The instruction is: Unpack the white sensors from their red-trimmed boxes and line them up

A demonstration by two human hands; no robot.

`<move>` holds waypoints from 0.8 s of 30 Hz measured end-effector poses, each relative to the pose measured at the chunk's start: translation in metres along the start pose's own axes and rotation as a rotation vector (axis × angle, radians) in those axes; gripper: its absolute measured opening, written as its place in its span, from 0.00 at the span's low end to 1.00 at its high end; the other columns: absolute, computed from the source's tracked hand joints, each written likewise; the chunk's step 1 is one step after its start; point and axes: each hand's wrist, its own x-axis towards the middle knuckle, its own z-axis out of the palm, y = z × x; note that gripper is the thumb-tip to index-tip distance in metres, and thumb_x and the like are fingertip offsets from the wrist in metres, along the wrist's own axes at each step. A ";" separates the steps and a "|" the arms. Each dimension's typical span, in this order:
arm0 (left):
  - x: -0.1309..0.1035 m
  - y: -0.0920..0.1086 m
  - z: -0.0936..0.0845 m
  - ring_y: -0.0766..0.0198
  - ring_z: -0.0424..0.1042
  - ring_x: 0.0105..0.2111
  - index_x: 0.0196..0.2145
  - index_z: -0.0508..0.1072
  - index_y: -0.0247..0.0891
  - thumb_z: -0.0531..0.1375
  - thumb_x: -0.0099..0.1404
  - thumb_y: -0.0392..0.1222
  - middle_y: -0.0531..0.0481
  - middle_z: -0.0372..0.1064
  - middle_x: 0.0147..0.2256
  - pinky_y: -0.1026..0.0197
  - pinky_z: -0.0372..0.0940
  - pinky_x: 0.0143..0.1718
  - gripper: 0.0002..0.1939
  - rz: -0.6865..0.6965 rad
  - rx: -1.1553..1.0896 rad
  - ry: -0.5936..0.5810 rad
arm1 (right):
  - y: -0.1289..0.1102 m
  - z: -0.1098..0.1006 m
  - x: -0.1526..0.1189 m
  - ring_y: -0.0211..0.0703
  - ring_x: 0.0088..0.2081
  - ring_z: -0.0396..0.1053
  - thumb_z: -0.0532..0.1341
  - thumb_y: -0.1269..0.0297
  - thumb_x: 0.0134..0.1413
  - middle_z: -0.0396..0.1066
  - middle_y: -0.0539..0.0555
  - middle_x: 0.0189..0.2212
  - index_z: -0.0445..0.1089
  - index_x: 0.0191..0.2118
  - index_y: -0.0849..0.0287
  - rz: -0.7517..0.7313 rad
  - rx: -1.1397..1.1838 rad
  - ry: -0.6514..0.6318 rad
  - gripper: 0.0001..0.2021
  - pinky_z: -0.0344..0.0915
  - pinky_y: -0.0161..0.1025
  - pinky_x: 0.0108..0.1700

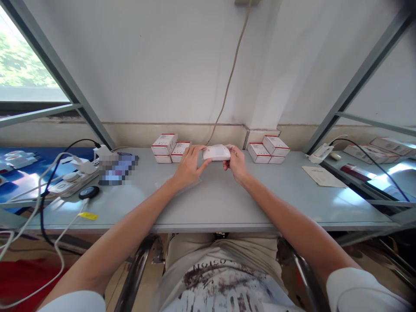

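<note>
Between both hands, just above the grey table, is a small white box-like item with rounded edges (216, 152); its exact kind does not show. My left hand (190, 164) grips its left end, thumb along the near side and fingers over the top. On the right end, my right hand (236, 162) pinches it with thumb and curled fingers. Under my left wrist lies a thin clear plastic bag (189, 187), partly hidden by the forearm. Small white-and-red cartons (164, 145) are stacked behind my left hand, and another stack of cartons (275, 146) stands behind and right of my right hand.
On the left are a power strip (69, 184) with plugs and cables, a black round device (89, 192) and a blurred-out phone (120, 169). A paper sheet (323, 177) lies at the right. Metal frame posts (354, 86) rise at both sides, and a wall closes the back.
</note>
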 end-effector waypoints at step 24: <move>-0.001 -0.002 0.000 0.48 0.66 0.57 0.63 0.65 0.41 0.55 0.80 0.58 0.40 0.70 0.59 0.45 0.62 0.62 0.23 -0.032 -0.013 -0.020 | -0.002 -0.001 -0.001 0.37 0.14 0.62 0.54 0.56 0.68 0.65 0.43 0.16 0.70 0.46 0.54 -0.024 -0.023 0.030 0.11 0.58 0.33 0.18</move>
